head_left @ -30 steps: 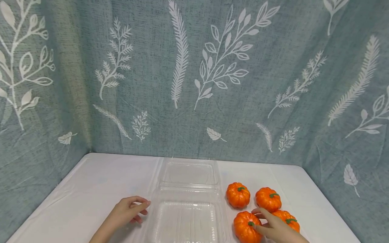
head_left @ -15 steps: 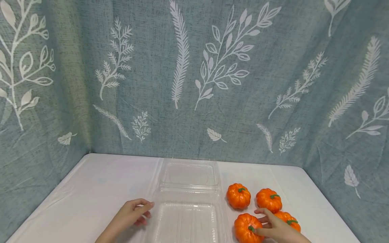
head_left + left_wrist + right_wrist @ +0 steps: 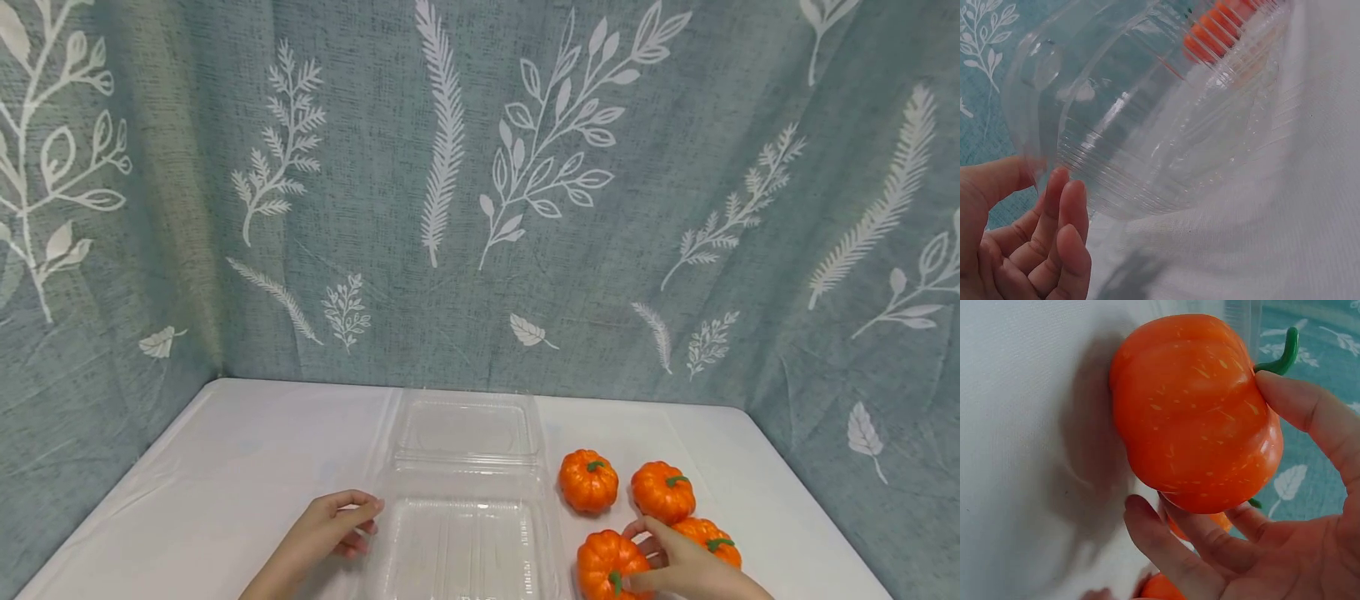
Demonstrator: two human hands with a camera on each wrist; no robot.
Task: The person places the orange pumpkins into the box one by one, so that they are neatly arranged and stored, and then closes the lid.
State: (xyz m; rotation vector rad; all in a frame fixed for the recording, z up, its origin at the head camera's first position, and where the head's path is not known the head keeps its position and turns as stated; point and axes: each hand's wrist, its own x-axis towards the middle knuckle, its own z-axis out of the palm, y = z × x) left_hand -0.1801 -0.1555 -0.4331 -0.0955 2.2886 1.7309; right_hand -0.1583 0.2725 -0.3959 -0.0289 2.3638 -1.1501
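A clear plastic clamshell container (image 3: 457, 542) lies opened out on the white table, its lid (image 3: 465, 429) folded back away from me. My left hand (image 3: 330, 529) is at the container's left side; in the left wrist view its thumb and index finger pinch the rim (image 3: 1038, 181). My right hand (image 3: 675, 558) grips the nearest orange toy pumpkin (image 3: 606, 560), right of the container. The right wrist view shows the thumb beside the green stem (image 3: 1285, 356) and fingers at the pumpkin's lower side. That pumpkin (image 3: 1197, 419) casts a shadow on the cloth.
Beside the held pumpkin stand three more: one behind it (image 3: 588, 482), one farther right (image 3: 663, 492), and one partly hidden behind my right hand (image 3: 708, 540). A blue-green curtain (image 3: 480, 208) with white leaf prints surrounds the table (image 3: 262, 450) at the back and sides.
My left hand has moved slightly right to the container's edge. The right hand's fingers have come in against the nearest pumpkin, which has tipped a little toward me.
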